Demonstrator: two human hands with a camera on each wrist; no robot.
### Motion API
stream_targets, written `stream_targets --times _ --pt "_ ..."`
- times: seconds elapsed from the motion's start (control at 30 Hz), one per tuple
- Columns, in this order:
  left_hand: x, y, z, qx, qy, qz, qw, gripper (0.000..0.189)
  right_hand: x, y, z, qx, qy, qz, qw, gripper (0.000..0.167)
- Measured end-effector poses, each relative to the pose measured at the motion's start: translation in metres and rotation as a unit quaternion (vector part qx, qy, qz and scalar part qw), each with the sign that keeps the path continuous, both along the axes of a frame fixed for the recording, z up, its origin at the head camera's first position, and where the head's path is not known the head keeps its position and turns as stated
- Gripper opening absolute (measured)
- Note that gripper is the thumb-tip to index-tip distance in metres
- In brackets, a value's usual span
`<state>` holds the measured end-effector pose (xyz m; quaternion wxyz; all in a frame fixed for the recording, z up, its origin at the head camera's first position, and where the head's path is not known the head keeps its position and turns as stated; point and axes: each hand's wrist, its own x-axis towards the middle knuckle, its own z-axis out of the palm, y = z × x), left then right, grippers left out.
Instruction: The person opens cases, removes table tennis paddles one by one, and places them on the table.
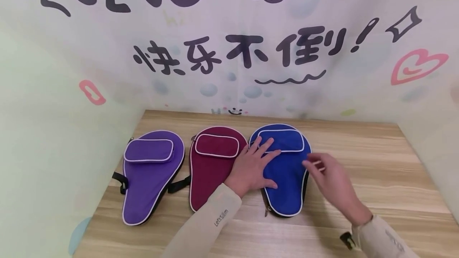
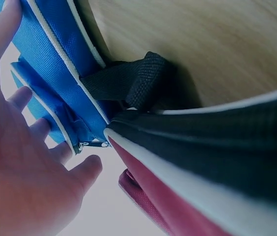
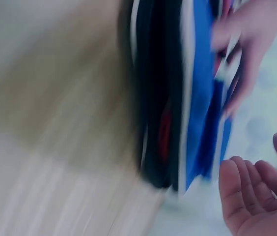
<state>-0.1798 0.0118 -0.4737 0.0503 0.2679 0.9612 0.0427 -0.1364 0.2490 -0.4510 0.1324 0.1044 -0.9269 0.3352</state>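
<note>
A blue table tennis bat case (image 1: 287, 178) with white piping and a front pocket lies on the wooden table. My left hand (image 1: 251, 166) rests on its left side, fingers spread over the pocket and body. Just off the right edge of that case is my right hand (image 1: 331, 180), fingers loosely bent. In the right wrist view, the fingers of the right hand (image 3: 256, 196) are slightly blurred and show no object in their grasp. The case's side gapes there, with a bit of red (image 3: 165, 135) inside. A maroon case (image 1: 211, 170) lies partly under my left wrist.
A purple case (image 1: 147, 182) of the same shape lies at the left, its black strap (image 1: 121, 181) sticking out. Another black strap (image 1: 179, 184) extends from the maroon case. A printed backdrop (image 1: 229, 98) stands along the table's back edge. Wood surface (image 1: 376, 170) extends to the right.
</note>
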Motion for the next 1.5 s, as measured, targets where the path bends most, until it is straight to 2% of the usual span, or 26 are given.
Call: stream_targets --times 0.13,0.23,0.37,0.5,0.67,0.8,0.93,1.1,1.27,1.5 --pt "0.0 0.001 -0.001 0.003 -0.003 -0.001 1.0 0.102 -0.039 0.023 -0.007 0.001 -0.035 -0.023 0.9991 0.038" --pt "0.0 0.001 0.0 0.001 -0.001 0.0 1.0 0.102 -0.063 0.036 -0.014 -0.021 -0.103 -0.035 0.9938 0.052" --pt "0.001 0.002 0.003 -0.007 -0.005 0.005 0.9999 0.102 -0.087 0.042 -0.021 -0.075 -0.203 -0.033 0.9757 0.068" --pt "0.002 0.008 0.006 -0.013 -0.021 0.015 0.9996 0.099 -0.1 0.041 -0.028 -0.122 -0.256 -0.023 0.9587 0.073" --pt "0.006 0.03 0.011 -0.009 -0.009 0.043 0.999 0.084 -0.106 0.042 -0.036 -0.162 -0.29 -0.019 0.943 0.074" --pt "0.011 0.053 0.013 -0.016 0.014 0.081 0.9965 0.089 -0.105 0.044 -0.039 -0.176 -0.306 -0.018 0.9353 0.071" --pt "0.016 0.073 0.013 -0.046 0.043 0.114 0.9914 0.099 -0.104 0.045 -0.043 -0.17 -0.315 -0.008 0.9338 0.065" --pt "0.02 0.089 0.006 -0.078 0.061 0.148 0.9839 0.106 -0.104 0.041 -0.048 -0.196 -0.302 0.003 0.933 0.056" --pt "0.022 0.097 0.0 -0.095 0.064 0.162 0.9801 0.112 -0.103 0.045 -0.051 -0.195 -0.292 0.007 0.9364 0.051" --pt "0.023 0.104 -0.001 -0.102 0.053 0.172 0.9783 0.108 -0.101 0.052 -0.047 -0.146 -0.319 0.019 0.9363 0.046"
